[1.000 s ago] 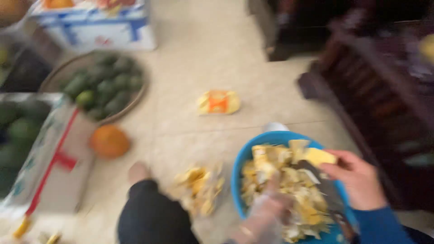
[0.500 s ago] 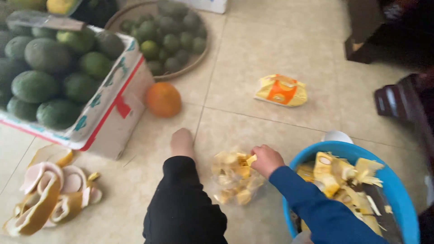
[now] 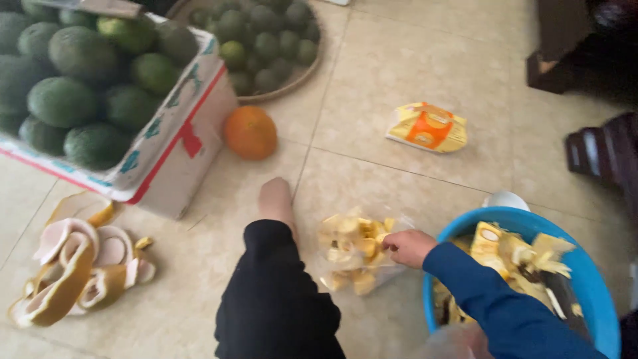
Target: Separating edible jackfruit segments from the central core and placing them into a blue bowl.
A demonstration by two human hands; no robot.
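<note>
Grasping a clear bag of yellow peel pieces [image 3: 355, 252], right hand [image 3: 409, 247], grip clenched on its edge

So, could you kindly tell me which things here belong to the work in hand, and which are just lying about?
In hand:
right hand
clear plastic bag of yellow peel pieces
round blue plastic basin

Lying about:
round orange fruit
yellow-orange packet
white box of green fruit
thick yellow rinds

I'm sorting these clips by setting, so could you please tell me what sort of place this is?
Probably a home or small shop floor used for fruit preparation: tiled floor, a box of green fruit, peeled rinds, and a blue basin of scraps.
</note>
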